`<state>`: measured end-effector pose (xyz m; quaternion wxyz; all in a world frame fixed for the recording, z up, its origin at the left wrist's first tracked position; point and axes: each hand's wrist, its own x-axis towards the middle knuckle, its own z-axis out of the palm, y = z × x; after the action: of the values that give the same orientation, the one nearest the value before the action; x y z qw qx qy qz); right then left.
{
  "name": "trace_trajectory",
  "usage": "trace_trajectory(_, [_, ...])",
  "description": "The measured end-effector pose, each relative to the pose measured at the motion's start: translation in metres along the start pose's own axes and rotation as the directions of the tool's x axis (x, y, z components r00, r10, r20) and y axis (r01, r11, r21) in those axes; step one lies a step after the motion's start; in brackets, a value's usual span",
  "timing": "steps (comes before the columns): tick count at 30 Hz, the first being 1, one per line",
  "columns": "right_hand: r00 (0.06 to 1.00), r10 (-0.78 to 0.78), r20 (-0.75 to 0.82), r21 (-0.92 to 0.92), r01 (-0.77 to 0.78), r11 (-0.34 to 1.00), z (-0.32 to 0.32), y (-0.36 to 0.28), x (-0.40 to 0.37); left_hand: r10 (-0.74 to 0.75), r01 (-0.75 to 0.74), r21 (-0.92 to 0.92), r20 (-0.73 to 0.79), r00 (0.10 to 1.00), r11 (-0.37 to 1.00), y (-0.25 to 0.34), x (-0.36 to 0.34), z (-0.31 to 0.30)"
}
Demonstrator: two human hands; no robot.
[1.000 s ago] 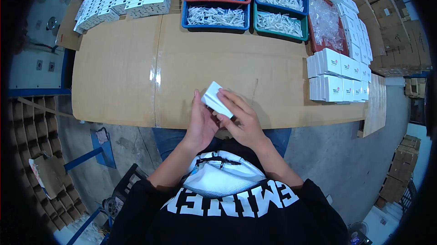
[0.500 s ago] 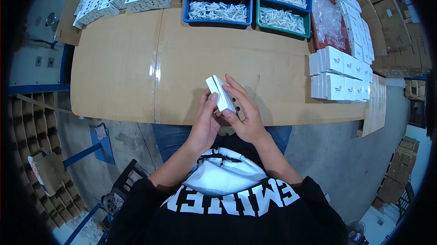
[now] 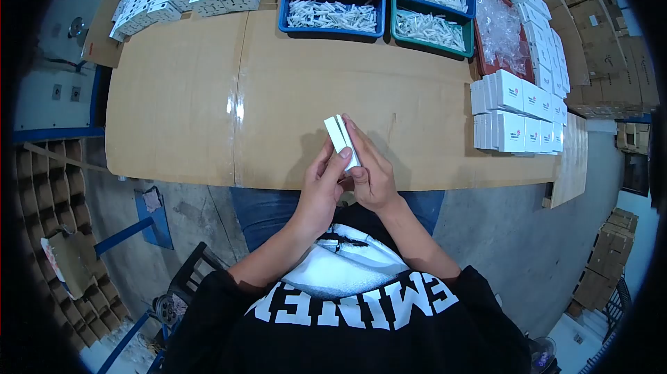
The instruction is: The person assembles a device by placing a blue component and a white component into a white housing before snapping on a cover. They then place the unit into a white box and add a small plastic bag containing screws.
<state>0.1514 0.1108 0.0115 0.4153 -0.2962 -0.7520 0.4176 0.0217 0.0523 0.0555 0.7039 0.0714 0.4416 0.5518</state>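
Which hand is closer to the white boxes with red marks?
Right. The right hand is on the side toward the white boxes with red marks, though not touching them. The left hand is farther, beyond the small white box both hands hold.

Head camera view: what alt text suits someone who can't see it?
The left hand and right hand hold a small white box edge-up above a brown table. Trays of small parts line the far edge, and stacked white boxes stand at the right.
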Motion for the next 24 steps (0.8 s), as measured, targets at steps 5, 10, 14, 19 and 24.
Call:
trace_trajectory(5, [0.997, -0.045, -0.064, -0.019, 0.043, 0.999, 0.007, 0.001, -0.002, 0.025, -0.025, 0.033, -0.001, 1.0, 0.999, -0.004, 0.001, -0.002])
trace_trajectory(10, [0.993, -0.049, -0.105, -0.023, 0.047, 0.999, 0.011, -0.002, -0.003, 0.036, -0.035, 0.042, -0.017, 0.999, 0.998, -0.005, -0.001, -0.001])
trace_trajectory(14, [0.993, -0.042, -0.113, -0.025, 0.039, 0.999, 0.011, -0.003, -0.003, 0.027, -0.026, 0.051, -0.015, 1.0, 0.998, -0.006, -0.001, -0.002])
trace_trajectory(19, [0.993, 0.085, -0.081, 0.029, -0.083, 0.996, 0.008, -0.005, -0.007, 0.043, -0.043, 0.028, -0.003, 0.999, 0.999, -0.011, -0.002, -0.002])
trace_trajectory(24, [0.994, 0.061, -0.085, 0.051, -0.057, 0.997, 0.009, -0.008, -0.003, 0.058, -0.058, 0.001, 0.006, 0.998, 0.998, -0.007, -0.002, -0.001])
